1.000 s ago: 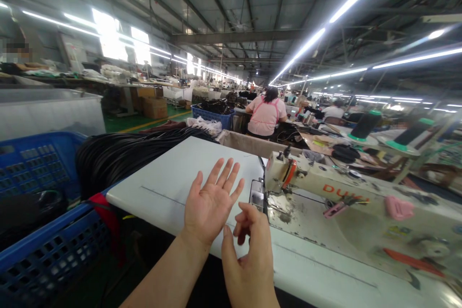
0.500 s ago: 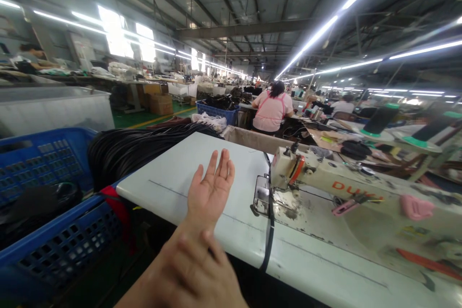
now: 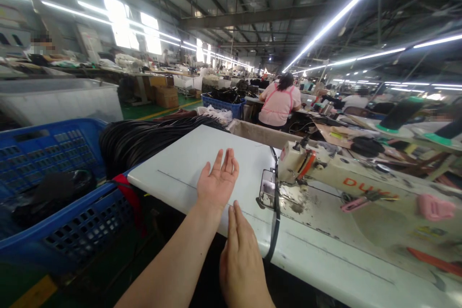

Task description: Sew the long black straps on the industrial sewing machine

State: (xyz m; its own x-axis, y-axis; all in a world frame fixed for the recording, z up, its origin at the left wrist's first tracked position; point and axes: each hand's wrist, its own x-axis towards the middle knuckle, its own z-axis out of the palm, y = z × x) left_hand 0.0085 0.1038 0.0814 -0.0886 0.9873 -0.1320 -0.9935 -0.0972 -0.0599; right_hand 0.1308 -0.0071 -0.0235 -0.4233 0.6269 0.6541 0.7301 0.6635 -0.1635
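Observation:
My left hand (image 3: pixel 217 181) is held palm up over the white sewing table (image 3: pixel 180 168), fingers stretched out and empty. My right hand (image 3: pixel 241 260) is lower, near the table's front edge, back of the hand toward me, fingers straight and together, holding nothing. A black strap (image 3: pixel 275 224) lies under the sewing machine's needle plate (image 3: pixel 267 192) and hangs over the table's front edge, just right of my right hand. The cream sewing machine (image 3: pixel 346 178) stands to the right.
A blue crate (image 3: pixel 54 187) with dark pieces sits at the left, beside a heap of black straps (image 3: pixel 144 137). A person in a pink top (image 3: pixel 278 103) sits ahead at another station. Thread cones (image 3: pixel 400 113) stand at the right.
My right hand has gone from curled fingers to straight, flat fingers, staying low near the table edge. My left hand stays open, palm up. The view shifted slightly left.

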